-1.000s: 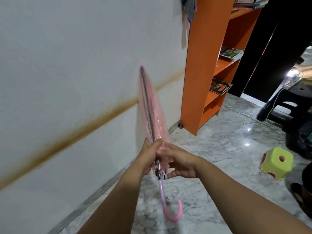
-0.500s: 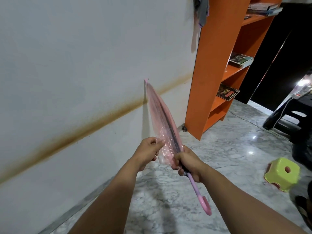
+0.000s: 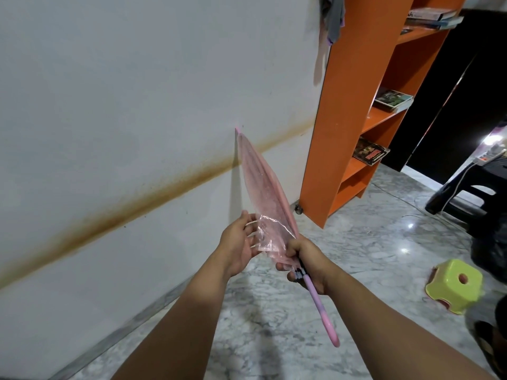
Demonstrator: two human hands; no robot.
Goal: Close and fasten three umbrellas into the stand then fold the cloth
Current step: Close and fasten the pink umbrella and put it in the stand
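Pink umbrella is being held collapsed in mid-air in front of the white wall, tip angling up toward the stained band, curved handle pointing down toward the marble floor. Left hand is lying flat, fingers straight, palm behind the loose canopy edge, likely backing the plastic so the folds can be gathered. Right hand is clamping around the shaft and bunched canopy base, likely keeping the ribs collapsed for fastening. Strap isn't discernible, and no stand is showing. Orange shelf is standing against the wall; green stool is sitting near the right edge.
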